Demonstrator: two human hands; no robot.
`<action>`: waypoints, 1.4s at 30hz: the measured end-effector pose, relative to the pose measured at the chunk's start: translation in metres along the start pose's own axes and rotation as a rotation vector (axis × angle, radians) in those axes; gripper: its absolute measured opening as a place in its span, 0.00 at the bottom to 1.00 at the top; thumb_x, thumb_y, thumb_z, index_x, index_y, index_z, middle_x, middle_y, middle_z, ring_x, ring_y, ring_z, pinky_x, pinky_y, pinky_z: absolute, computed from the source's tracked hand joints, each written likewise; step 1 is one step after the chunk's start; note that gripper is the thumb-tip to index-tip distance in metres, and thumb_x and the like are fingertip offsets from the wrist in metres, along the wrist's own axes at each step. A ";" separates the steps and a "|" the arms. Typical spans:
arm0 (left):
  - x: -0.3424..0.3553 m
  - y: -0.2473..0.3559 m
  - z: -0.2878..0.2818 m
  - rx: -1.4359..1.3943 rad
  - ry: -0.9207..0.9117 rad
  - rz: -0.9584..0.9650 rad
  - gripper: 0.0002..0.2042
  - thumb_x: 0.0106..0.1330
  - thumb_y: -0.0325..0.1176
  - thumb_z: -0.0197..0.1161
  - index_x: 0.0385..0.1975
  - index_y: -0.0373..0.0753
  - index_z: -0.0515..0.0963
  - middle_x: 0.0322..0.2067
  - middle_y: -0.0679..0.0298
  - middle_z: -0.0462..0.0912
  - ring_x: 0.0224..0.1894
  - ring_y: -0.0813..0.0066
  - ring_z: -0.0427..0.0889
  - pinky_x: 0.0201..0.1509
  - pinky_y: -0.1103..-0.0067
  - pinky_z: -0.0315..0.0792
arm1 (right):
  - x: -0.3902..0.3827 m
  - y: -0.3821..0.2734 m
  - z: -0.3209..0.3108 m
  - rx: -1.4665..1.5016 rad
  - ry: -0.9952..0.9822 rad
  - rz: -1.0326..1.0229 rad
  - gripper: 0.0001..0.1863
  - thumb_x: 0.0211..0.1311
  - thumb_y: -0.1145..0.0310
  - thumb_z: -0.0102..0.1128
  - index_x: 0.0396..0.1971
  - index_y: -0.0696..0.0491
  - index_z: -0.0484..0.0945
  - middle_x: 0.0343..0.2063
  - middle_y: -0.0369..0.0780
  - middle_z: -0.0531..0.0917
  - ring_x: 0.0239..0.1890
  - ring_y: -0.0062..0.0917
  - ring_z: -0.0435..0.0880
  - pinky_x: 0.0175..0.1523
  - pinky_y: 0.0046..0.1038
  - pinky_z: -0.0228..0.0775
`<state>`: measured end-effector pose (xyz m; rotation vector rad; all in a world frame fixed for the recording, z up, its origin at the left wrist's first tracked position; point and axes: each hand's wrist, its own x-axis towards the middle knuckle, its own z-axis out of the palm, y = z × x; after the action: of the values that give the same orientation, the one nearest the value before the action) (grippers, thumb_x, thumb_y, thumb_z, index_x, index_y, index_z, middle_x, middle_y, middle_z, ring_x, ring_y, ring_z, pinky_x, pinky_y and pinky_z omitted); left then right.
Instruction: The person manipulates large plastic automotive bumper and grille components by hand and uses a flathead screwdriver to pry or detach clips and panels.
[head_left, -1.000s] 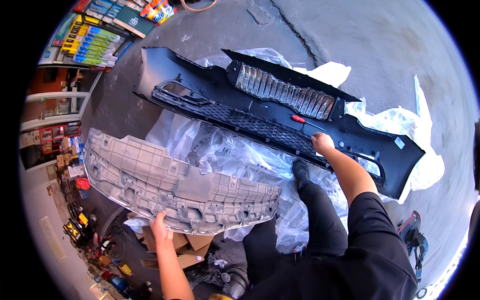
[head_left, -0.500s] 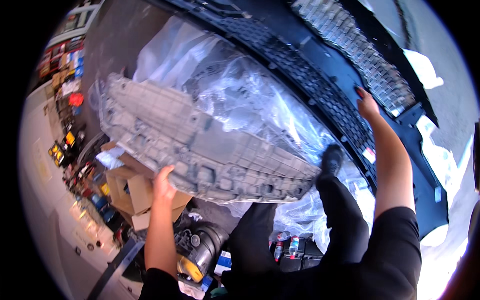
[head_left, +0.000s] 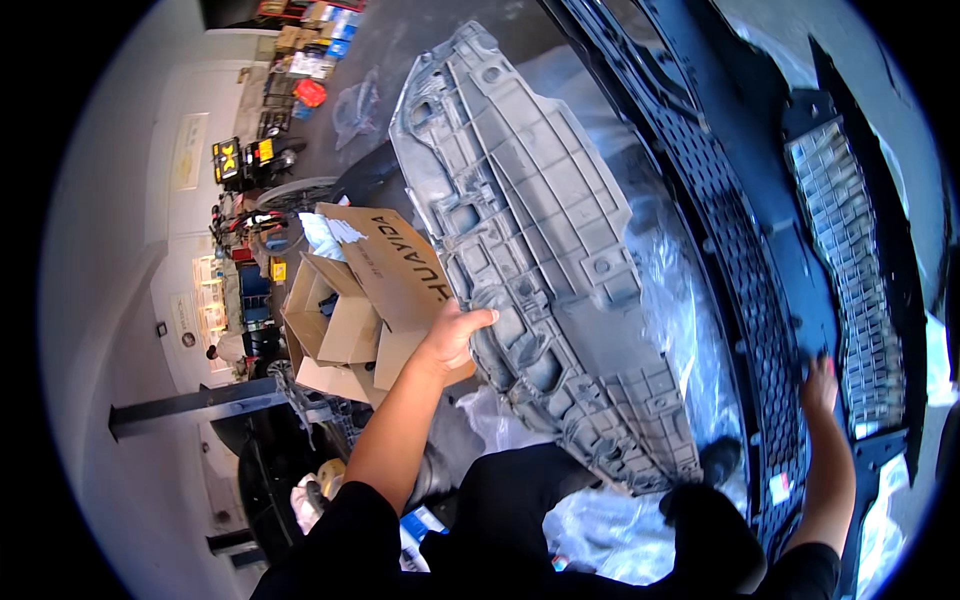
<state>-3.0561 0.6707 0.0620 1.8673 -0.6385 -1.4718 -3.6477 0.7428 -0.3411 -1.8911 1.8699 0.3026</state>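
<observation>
My left hand is closed on the edge of a large grey plastic undertray, thumb on top. This ribbed panel, with molded recesses and holes, tilts with one end near my legs and the other pointing away. On the right, my right hand grips a long black bumper cover, its fingertips partly hidden. A honeycomb mesh runs along the bumper's left part. Farther right a silvery patterned strip lies along it. Clear plastic wrap lies between undertray and bumper.
An opened cardboard box stands left of the undertray. Stacked boxes, a red bag and a motorbike line the far left. A dark metal beam is at the left. My shoe is beside the undertray's near end.
The view has turned. The undertray now appears more upright and farther right, still in my left hand. My right hand appears lower, still at the bumper cover.
</observation>
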 end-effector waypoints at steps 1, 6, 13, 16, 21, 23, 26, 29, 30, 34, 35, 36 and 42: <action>0.003 -0.002 0.001 0.006 -0.028 0.019 0.26 0.60 0.18 0.59 0.61 0.31 0.69 0.53 0.57 0.81 0.53 0.66 0.82 0.59 0.67 0.78 | -0.002 -0.007 0.003 0.034 -0.002 -0.005 0.27 0.59 0.76 0.56 0.61 0.50 0.70 0.53 0.47 0.76 0.50 0.43 0.81 0.50 0.42 0.77; 0.018 0.007 0.000 0.055 -0.033 0.153 0.27 0.59 0.17 0.58 0.62 0.31 0.68 0.52 0.55 0.81 0.53 0.65 0.84 0.59 0.67 0.79 | 0.005 -0.013 -0.012 0.211 -0.005 0.011 0.27 0.59 0.75 0.57 0.60 0.49 0.70 0.55 0.46 0.73 0.55 0.46 0.77 0.54 0.42 0.76; 0.013 0.005 0.005 -0.004 -0.299 0.316 0.26 0.55 0.19 0.62 0.58 0.32 0.73 0.47 0.61 0.83 0.48 0.70 0.84 0.56 0.72 0.78 | 0.015 0.032 -0.012 0.204 0.357 0.175 0.28 0.57 0.75 0.65 0.59 0.51 0.70 0.56 0.47 0.71 0.59 0.45 0.73 0.57 0.41 0.76; 0.009 0.018 0.011 0.104 -0.357 0.332 0.31 0.53 0.20 0.63 0.62 0.32 0.70 0.52 0.59 0.81 0.55 0.66 0.81 0.63 0.70 0.72 | 0.023 0.037 -0.003 -0.024 0.195 0.183 0.14 0.62 0.71 0.59 0.48 0.53 0.75 0.52 0.45 0.75 0.58 0.40 0.75 0.55 0.40 0.78; 0.011 0.027 0.016 0.056 -0.456 0.387 0.33 0.51 0.22 0.63 0.64 0.31 0.69 0.53 0.57 0.82 0.55 0.66 0.82 0.65 0.70 0.72 | 0.024 0.019 -0.012 -0.112 0.055 0.208 0.16 0.60 0.74 0.59 0.50 0.55 0.75 0.53 0.45 0.75 0.59 0.39 0.75 0.58 0.35 0.75; 0.014 0.026 0.018 0.077 -0.387 0.386 0.31 0.51 0.23 0.64 0.61 0.31 0.72 0.50 0.58 0.83 0.51 0.68 0.83 0.61 0.72 0.74 | 0.010 0.017 -0.024 -0.047 0.118 0.206 0.15 0.62 0.72 0.58 0.48 0.57 0.76 0.52 0.47 0.75 0.57 0.40 0.77 0.58 0.38 0.75; 0.019 0.028 0.018 0.016 -0.337 0.373 0.30 0.50 0.23 0.65 0.58 0.31 0.74 0.48 0.59 0.84 0.50 0.68 0.83 0.60 0.72 0.74 | -0.017 0.029 -0.047 0.011 0.139 0.196 0.15 0.61 0.68 0.59 0.45 0.61 0.78 0.50 0.51 0.76 0.51 0.44 0.82 0.54 0.42 0.77; 0.020 0.034 0.012 0.033 -0.429 0.445 0.28 0.50 0.25 0.67 0.56 0.32 0.76 0.43 0.64 0.84 0.46 0.72 0.81 0.57 0.75 0.73 | -0.045 0.044 -0.084 -0.067 0.021 0.231 0.25 0.63 0.56 0.64 0.50 0.60 0.72 0.46 0.50 0.80 0.46 0.47 0.84 0.51 0.43 0.79; 0.022 0.035 0.011 0.054 -0.432 0.471 0.27 0.51 0.25 0.68 0.55 0.32 0.77 0.43 0.64 0.84 0.45 0.74 0.82 0.57 0.76 0.74 | -0.052 0.045 -0.104 -0.107 -0.020 0.222 0.26 0.64 0.55 0.64 0.52 0.59 0.71 0.42 0.49 0.83 0.45 0.45 0.86 0.49 0.42 0.80; 0.033 0.040 0.003 0.051 -0.398 0.466 0.24 0.54 0.24 0.67 0.54 0.31 0.76 0.40 0.65 0.83 0.41 0.76 0.82 0.50 0.78 0.75 | -0.083 0.031 -0.254 0.168 0.306 0.139 0.10 0.69 0.65 0.56 0.42 0.55 0.71 0.28 0.48 0.83 0.29 0.38 0.86 0.35 0.43 0.76; 0.034 0.040 0.003 0.014 -0.417 0.469 0.24 0.54 0.24 0.66 0.54 0.31 0.76 0.40 0.65 0.83 0.41 0.77 0.82 0.51 0.79 0.75 | -0.092 0.015 -0.299 0.315 0.481 0.113 0.08 0.72 0.65 0.54 0.39 0.55 0.72 0.28 0.46 0.82 0.23 0.30 0.80 0.30 0.35 0.73; 0.036 0.041 0.003 -0.015 -0.425 0.466 0.24 0.54 0.24 0.66 0.54 0.30 0.76 0.40 0.65 0.83 0.41 0.77 0.81 0.51 0.79 0.75 | -0.100 -0.005 -0.345 0.612 0.594 0.095 0.09 0.75 0.65 0.52 0.36 0.56 0.73 0.28 0.44 0.81 0.18 0.22 0.75 0.25 0.28 0.70; 0.029 0.056 0.004 -0.016 -0.482 0.587 0.36 0.50 0.23 0.66 0.65 0.31 0.66 0.49 0.62 0.80 0.48 0.74 0.80 0.57 0.76 0.73 | -0.132 -0.221 -0.457 1.359 0.835 -0.757 0.11 0.74 0.67 0.54 0.47 0.57 0.78 0.42 0.45 0.85 0.26 0.21 0.84 0.30 0.21 0.78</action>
<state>-3.0517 0.6121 0.0851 1.1500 -1.2687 -1.5002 -3.5111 0.6397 0.1549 -1.4684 0.9188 -1.7198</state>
